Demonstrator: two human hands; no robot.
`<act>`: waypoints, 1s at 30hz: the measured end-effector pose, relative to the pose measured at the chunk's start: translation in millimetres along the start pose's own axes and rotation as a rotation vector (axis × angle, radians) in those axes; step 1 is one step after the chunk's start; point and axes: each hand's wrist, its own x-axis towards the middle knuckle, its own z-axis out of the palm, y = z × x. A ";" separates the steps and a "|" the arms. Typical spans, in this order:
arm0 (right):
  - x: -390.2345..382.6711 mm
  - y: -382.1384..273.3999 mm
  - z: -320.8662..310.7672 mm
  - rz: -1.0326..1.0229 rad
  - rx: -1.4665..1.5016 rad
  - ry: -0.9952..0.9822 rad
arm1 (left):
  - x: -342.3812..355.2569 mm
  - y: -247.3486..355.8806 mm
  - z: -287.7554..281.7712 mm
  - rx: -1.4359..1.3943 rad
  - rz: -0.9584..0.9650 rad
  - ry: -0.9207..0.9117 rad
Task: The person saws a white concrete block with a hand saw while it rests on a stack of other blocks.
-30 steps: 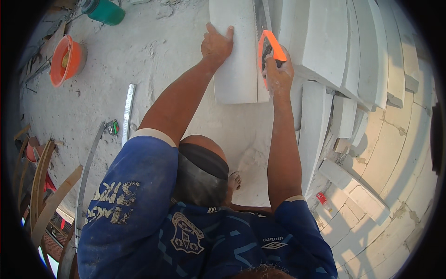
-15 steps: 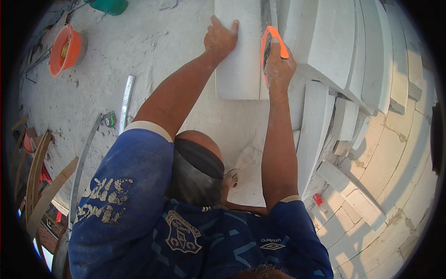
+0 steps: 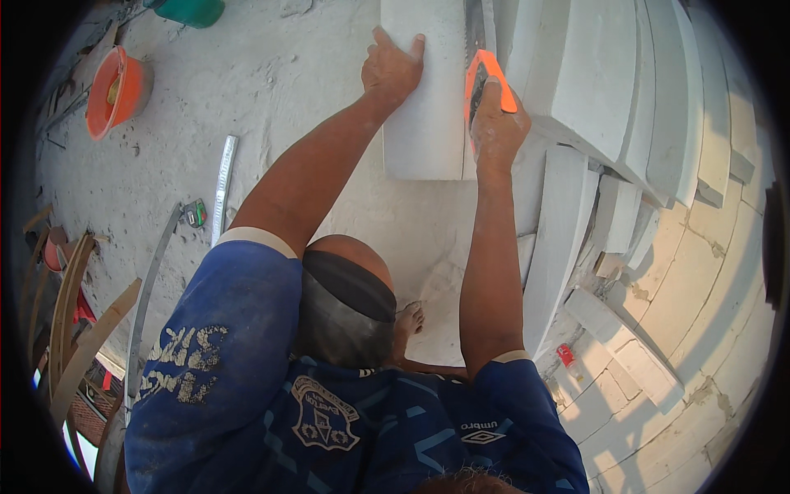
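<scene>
A pale grey-white block (image 3: 422,123) lies lengthwise in front of me, its far end running out of view. My left hand (image 3: 393,67) rests on its top with thumb and index finger spread apart, holding nothing. Around the orange handle of a hand saw (image 3: 501,76) the fingers of my right hand (image 3: 499,123) are closed. The saw's blade points away from me along the block's right side, with its far end cut off by the picture's upper edge.
Several long pale blocks (image 3: 592,82) are stacked on the right beside a block wall (image 3: 699,288). On the left are an orange bucket (image 3: 138,82), a green container (image 3: 191,10), a metal straightedge (image 3: 224,185) and a tape measure (image 3: 194,214). A red-labelled bottle (image 3: 568,361) lies at lower right.
My right hand and the saw have shifted slightly toward me and to the right. The left hand stays in the same place on the block.
</scene>
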 end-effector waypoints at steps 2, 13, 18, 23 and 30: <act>-7.0 -1.2 5.2 -0.085 0.020 0.021 | 1.1 -2.2 2.1 -0.006 0.010 0.002; -23.2 12.9 -1.0 -0.151 -0.054 -0.003 | 2.2 -2.6 1.4 -0.010 0.017 0.001; -33.8 18.5 -9.1 -0.090 -0.093 0.000 | 7.3 -1.8 3.6 -0.001 0.027 0.004; -40.3 13.0 2.1 -0.203 -0.112 0.082 | 8.0 -0.8 3.2 0.001 0.013 0.055; -7.3 -13.9 7.4 -0.061 -0.196 -0.008 | 4.7 -0.2 4.3 -0.026 0.034 0.037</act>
